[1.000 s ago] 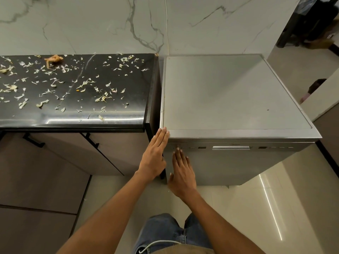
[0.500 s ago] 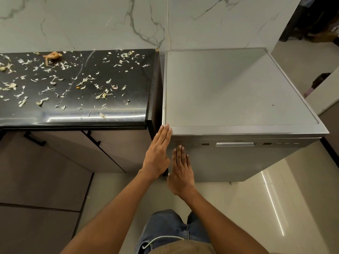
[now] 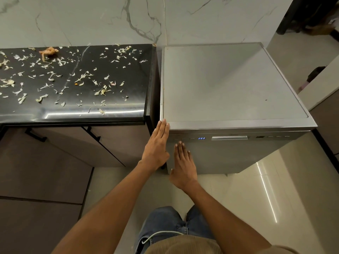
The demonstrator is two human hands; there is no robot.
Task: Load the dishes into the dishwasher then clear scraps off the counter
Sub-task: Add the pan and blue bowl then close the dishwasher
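A silver dishwasher [image 3: 229,85] stands to the right of the black counter [image 3: 77,110], its door closed. A blue digital display [image 3: 201,138] glows on its control strip. My left hand [image 3: 156,149] lies flat against the dishwasher's front left corner, fingertips at the top edge. My right hand [image 3: 183,164] rests flat on the door front, fingertips just under the buttons at the left end of the strip. Both hands hold nothing. Pale vegetable scraps [image 3: 82,77] are scattered over the counter, with an orange-brown scrap [image 3: 48,51] near the back. No dishes are in view.
Brown cabinet doors with black handles [image 3: 93,133] sit under the counter. A marble wall [image 3: 128,21] runs behind. Glossy tiled floor [image 3: 266,198] lies to the right of my legs. A white ledge [image 3: 322,85] stands at the far right.
The blue display on the dishwasher's control strip has lit up; it was dark before. My hands have stayed nearly in place against the front left of the door.
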